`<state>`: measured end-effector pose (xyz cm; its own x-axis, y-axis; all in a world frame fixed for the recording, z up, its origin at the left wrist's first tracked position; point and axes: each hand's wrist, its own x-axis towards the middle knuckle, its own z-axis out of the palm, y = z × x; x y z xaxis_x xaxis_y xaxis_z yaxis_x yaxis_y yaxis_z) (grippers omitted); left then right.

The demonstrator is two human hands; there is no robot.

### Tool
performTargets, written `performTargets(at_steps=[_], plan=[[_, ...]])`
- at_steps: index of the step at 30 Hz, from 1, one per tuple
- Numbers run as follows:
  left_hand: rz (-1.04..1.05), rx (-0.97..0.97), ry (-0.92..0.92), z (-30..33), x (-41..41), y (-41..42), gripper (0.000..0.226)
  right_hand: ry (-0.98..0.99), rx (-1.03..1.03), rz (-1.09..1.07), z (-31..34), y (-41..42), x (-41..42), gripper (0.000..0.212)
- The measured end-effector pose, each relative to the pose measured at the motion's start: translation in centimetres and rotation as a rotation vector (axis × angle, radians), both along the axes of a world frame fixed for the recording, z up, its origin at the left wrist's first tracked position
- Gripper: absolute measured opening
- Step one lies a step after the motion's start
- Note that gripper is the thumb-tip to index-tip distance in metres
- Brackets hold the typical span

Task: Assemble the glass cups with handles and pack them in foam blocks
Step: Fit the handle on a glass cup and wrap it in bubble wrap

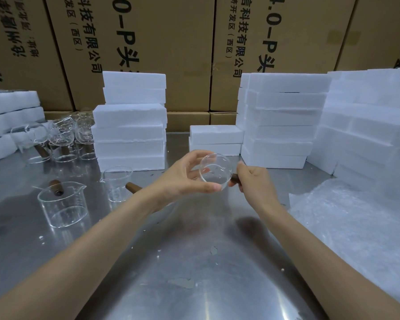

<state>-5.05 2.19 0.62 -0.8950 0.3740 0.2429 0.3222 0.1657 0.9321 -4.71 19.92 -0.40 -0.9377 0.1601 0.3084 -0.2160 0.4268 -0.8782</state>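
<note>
Above the metal table (pixel 194 262) I hold a clear glass cup (pixel 215 170) on its side, its mouth turned toward me. My left hand (pixel 185 179) grips the cup's body with thumb and fingers. My right hand (pixel 254 183) grips the brown wooden handle (pixel 234 179) at the cup's right side. Two more glass cups with brown handles stand on the table at the left: one (pixel 62 204) near me, another (pixel 118 183) just behind it. White foam blocks (pixel 129 135) are stacked behind the cups.
More glass cups (pixel 60 139) cluster at the far left beside foam trays (pixel 9 112). Tall foam stacks (pixel 280 121) rise at the right, a low pair of blocks (pixel 215 139) sits in the middle. Bubble wrap (pixel 356 218) lies at the right. Cardboard boxes (pixel 171 42) form the back wall.
</note>
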Motion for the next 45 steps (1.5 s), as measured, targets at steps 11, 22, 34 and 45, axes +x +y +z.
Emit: performTargets(at_steps=[11, 22, 34, 45], plan=[[0.397, 0.044, 0.125, -1.6, 0.5, 2.9, 0.048, 0.146, 0.210, 0.012, -0.9, -1.0, 0.0, 0.055], [0.108, -0.132, 0.201, -0.4, -0.1, 1.1, 0.079, -0.233, -0.230, 0.057, 0.6, -0.2, 0.1, 0.036], [0.328, -0.058, 0.026, -0.3, 0.5, 2.4, 0.069, 0.150, 0.350, -0.058, 0.1, -0.9, 0.1, 0.049], [0.337, -0.096, 0.586, -0.1, 2.0, 3.2, 0.053, -0.354, -0.176, 0.181, 0.7, -1.0, 0.6, 0.038]])
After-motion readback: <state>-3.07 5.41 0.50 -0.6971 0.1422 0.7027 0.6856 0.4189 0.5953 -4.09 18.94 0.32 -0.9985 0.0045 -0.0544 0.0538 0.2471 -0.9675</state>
